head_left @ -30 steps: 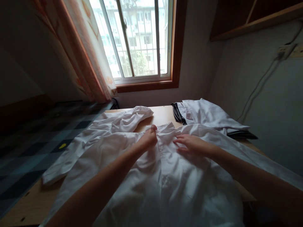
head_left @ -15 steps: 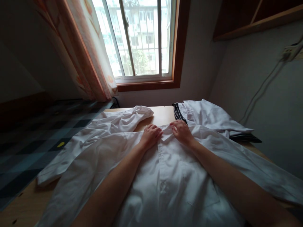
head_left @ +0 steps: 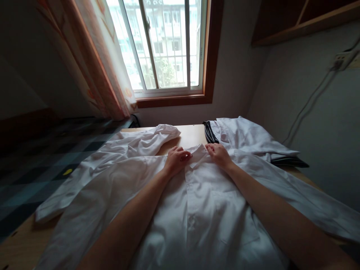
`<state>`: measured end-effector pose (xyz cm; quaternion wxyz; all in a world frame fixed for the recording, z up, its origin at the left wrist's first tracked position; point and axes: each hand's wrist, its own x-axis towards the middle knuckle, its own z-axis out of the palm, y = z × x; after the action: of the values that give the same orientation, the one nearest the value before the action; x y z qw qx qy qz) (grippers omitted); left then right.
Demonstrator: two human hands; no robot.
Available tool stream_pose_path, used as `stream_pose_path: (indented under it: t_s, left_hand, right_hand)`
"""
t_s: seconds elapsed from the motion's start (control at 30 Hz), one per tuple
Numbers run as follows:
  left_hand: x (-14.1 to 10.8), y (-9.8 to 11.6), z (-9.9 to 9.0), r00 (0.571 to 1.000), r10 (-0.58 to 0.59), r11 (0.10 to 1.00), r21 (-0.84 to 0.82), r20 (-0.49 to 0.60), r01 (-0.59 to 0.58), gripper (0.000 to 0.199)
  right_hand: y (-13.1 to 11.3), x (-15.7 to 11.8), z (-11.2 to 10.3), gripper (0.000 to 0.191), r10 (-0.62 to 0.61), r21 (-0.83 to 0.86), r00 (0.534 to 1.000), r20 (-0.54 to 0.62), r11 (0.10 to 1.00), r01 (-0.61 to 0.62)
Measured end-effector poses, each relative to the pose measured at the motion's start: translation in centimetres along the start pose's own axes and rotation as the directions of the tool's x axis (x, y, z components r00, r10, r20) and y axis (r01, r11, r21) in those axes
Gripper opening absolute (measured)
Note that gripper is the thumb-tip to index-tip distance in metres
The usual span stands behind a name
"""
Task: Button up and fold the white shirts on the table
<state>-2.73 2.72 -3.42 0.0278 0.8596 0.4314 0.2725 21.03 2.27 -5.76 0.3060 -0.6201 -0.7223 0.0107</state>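
The left hand (head_left: 177, 160) and right hand (head_left: 218, 154) each pinch one side of the collar (head_left: 198, 153) between thumb and fingers. The collar belongs to a white shirt (head_left: 168, 213), laid front up on the table (head_left: 194, 131). Its fabric is thin, smooth and softly creased; a straight placket runs down the center, beside a stitched chest pocket (head_left: 236, 215). Beyond the left hand lies crumpled white cloth (head_left: 137, 142). Beyond the right hand, a white garment (head_left: 244, 131) rests against black fabric with pale stripes (head_left: 210, 134). Far left: checked cloth (head_left: 84, 144) bearing a rounded yellow mark (head_left: 68, 171).
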Motion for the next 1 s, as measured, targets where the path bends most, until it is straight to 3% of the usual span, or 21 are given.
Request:
stream_pose_path:
  t_s: [0.23, 0.33, 0.43, 0.53, 0.63, 0.77, 0.93, 1.0]
  left_hand:
    - [-0.1, 0.4, -0.1, 0.995, 0.097, 0.995, 0.026, -0.007, -0.097, 0.020]
    - [-0.1, 0.8, 0.0, 0.996, 0.085, 0.994, 0.072, 0.023, -0.087, 0.020]
    - [0.0, 1.4, 0.0, 1.000, 0.016, 0.990, 0.142, 0.019, -0.018, 0.023]
    - [0.2, 2.2, 0.0, 0.998, -0.060, 0.981, 0.185, -0.014, 0.061, 0.030]
    - [0.4, 2.5, -0.2, 0.995, -0.100, 0.975, 0.200, -0.019, 0.101, 0.036]
    - [0.2, 2.0, -0.3, 0.997, -0.071, 0.983, 0.169, 0.002, 0.070, 0.033]
    - [0.0, 1.5, -0.5, 1.000, 0.016, 0.997, 0.077, -0.023, -0.014, 0.027]
    - [0.0, 1.5, -0.6, 0.996, 0.081, 0.997, 0.019, -0.023, -0.080, 0.029]
  right_hand:
    - [-0.9, 0.4, 0.2, 0.051, 0.060, 0.001, 0.996, 0.067, 0.998, -0.061]
    - [-0.6, 0.8, 0.7, 0.048, 0.080, 0.213, 0.996, 0.047, 0.973, -0.088]
    - [-0.5, 1.0, 1.2, 0.047, 0.107, 0.466, 0.994, -0.019, 0.880, -0.086]
    - [-0.7, 1.0, 1.3, 0.045, 0.177, 0.566, 0.980, -0.091, 0.819, -0.095]
    - [-0.9, 1.0, 1.3, 0.041, 0.217, 0.527, 0.968, -0.125, 0.841, -0.120]
    - [-0.6, 1.0, 1.2, 0.031, 0.205, 0.453, 0.971, -0.121, 0.882, -0.130]
    - [-1.1, 0.5, 0.0, 0.029, 0.112, 0.269, 0.933, -0.342, 0.963, -0.017]
    - [-2.1, 0.0, -0.8, 0.033, 0.023, 0.217, 0.946, -0.324, 0.975, 0.051]
